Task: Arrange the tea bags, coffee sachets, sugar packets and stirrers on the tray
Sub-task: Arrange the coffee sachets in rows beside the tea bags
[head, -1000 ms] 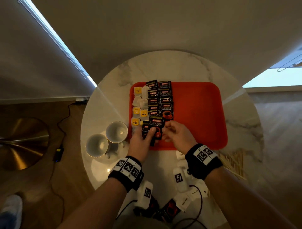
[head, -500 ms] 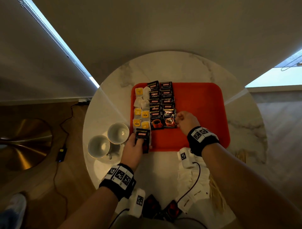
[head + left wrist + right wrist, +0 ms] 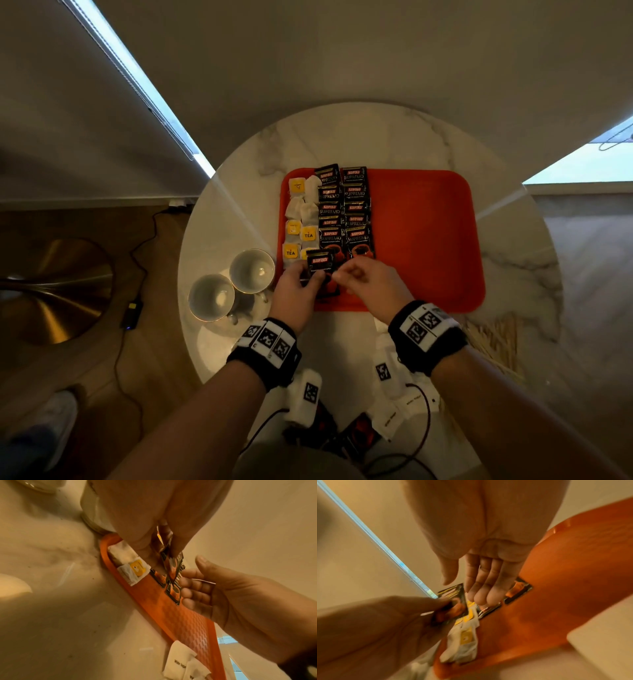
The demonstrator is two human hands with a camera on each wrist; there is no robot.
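Coffee sachet point(image 3: 320, 262) between left fingers point(image 3: 317, 278)

Bare forearms, no sleeves. Black wristband point(image 3: 265, 347) on left wrist, row of white square tags with black-and-white fiducial markers, lower centre of head frame. Same black band point(image 3: 428, 334) on right wrist, two larger marker tags, right of centre. White camera module point(image 3: 308, 394) under left wrist, one marker, black cable trailing to bottom edge. Second white module point(image 3: 385, 373) under right wrist, marker, looping black cable. Left hand point(image 3: 296, 289) and right hand point(image 3: 371, 284) bare, ungloved.
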